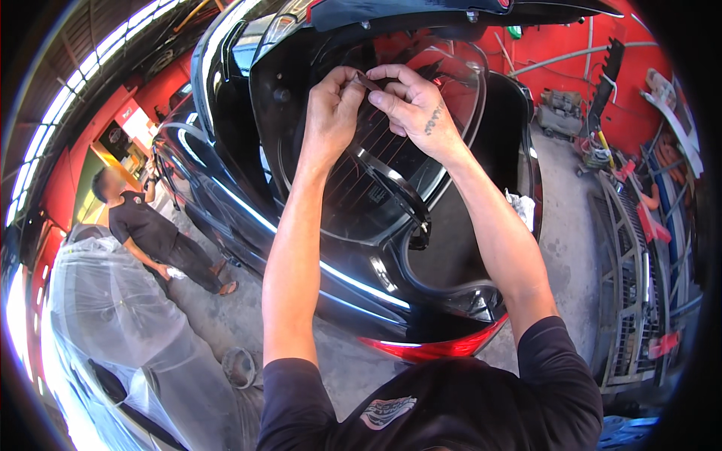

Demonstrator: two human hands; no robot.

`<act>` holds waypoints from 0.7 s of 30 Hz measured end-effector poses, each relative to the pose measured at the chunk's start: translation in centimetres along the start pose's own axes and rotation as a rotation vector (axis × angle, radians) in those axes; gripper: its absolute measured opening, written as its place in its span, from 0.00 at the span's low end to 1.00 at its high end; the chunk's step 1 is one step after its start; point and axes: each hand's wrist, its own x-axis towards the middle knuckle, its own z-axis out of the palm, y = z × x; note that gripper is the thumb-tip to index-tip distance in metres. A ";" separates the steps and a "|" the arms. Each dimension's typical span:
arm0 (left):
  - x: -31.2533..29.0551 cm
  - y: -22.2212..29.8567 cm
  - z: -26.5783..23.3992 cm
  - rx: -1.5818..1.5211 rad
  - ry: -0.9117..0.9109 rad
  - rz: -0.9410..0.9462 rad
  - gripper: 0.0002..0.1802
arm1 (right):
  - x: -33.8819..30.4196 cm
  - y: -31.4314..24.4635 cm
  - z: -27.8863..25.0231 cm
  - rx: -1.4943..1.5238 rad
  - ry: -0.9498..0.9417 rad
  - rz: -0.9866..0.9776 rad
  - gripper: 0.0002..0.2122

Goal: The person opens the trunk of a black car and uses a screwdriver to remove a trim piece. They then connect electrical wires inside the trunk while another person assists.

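Note:
Both my hands are raised close together over the rear glass (353, 203) of a black car. A small, thin, dark brown strip (368, 81) is pinched between them; I cannot make out its exact kind. My left hand (331, 113) is closed, thumb and forefinger at the strip's left end. On the other end, my right hand (415, 109) grips with thumb and forefinger, its other fingers curled. Below them a black curved arm (395, 184) crosses in front of the glass, and fine lines run over the pane.
A raised black panel (421, 16) spans the top, above my hands. The car's red rear light (444, 346) is close to my body. At left are a plastic-covered car (128, 316) and a person (150, 225) standing. Metal racks with car parts (628, 278) line the right.

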 end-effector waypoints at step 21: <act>0.0 -0.3 0.3 0.178 -0.027 0.014 0.09 | 1.0 0.2 -1.8 -0.823 0.102 -0.465 0.11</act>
